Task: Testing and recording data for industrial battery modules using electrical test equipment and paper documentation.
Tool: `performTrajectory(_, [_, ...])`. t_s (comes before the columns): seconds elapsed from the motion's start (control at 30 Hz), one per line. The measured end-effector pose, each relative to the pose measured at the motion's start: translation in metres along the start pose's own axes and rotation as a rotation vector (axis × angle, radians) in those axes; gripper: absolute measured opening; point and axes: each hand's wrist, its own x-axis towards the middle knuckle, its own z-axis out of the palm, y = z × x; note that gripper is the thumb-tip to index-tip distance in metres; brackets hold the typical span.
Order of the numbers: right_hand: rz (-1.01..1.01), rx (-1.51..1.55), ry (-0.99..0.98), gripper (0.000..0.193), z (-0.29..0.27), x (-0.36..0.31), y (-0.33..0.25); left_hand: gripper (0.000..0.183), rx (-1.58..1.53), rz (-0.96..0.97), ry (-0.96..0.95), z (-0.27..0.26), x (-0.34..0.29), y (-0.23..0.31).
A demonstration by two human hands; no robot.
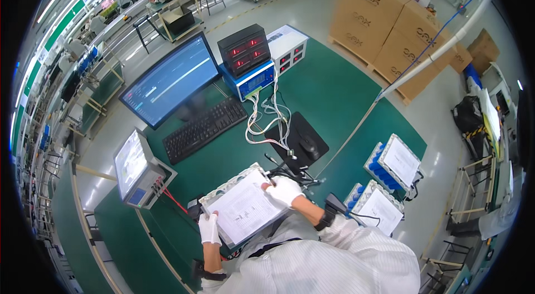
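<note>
A tray with a white printed sheet [244,209] on top lies at the near edge of the green bench. My left hand [209,228], in a white glove, grips the tray's near left edge. My right hand [284,189], also gloved, rests on the sheet's far right corner, fingers curled over a thin dark thing; I cannot tell what it is. Black cables [290,174] run just beyond that hand.
A black keyboard [203,128], a curved monitor [170,79] and a small test meter [139,168] stand to the left. A mouse on a black pad [308,145], white wires and stacked instruments [245,52] lie beyond. Two covered trays of blue cells [395,161] sit right. Cardboard boxes [384,21] stand behind.
</note>
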Motion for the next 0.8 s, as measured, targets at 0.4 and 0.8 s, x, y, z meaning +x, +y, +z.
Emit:
performTrajectory(0.4, [-0.284, 0.019, -0.252, 0.045, -0.02, 0.089, 0.006, 0.042, 0.299, -0.114, 0.141, 0.01, 0.008, 0.026])
performTrajectory(0.8, [-0.473, 0.575, 0.0, 0.038, -0.036, 0.113, 0.0, 0.04, 0.358, 0.363, -0.198, 0.158, 0.026, 0.153])
